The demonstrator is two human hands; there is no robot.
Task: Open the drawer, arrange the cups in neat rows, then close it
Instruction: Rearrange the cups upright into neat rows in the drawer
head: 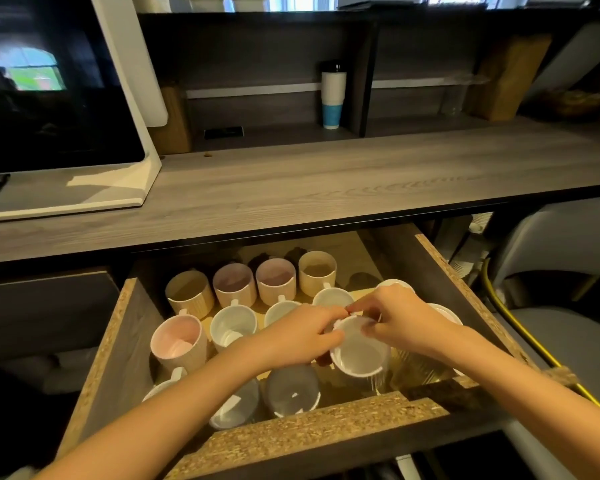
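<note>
Directly below the camera, a wooden drawer (125,341) stands pulled out from under a grey wood-grain counter (326,181), with cups inside it. Both bare hands meet over its middle on 1 white cup (359,355), which is lifted and tilted so its open mouth faces the camera. The left hand (302,336) curls its fingers around the cup's left rim and side. The right hand (395,320) pinches the far rim with narrow, bent fingers, thumb tips of both hands nearly touching.

Along the back of the drawer stands a row of 4 ribbed mugs (250,284), beige at the ends and pinkish in between, side by side and upright. In front of them sit white mugs (232,325), partly hidden by the hands. At the left, a pink-lined ribbed mug (179,341) stands upright. Near the front wall, 2 greyish cups (293,389) lie in shadow beneath the forearms. More white cups (444,311) show behind the right wrist.

On the counter, a white-framed screen (49,81) stands at the left. A stack of paper cups (333,95) stands on the shelf behind.
</note>
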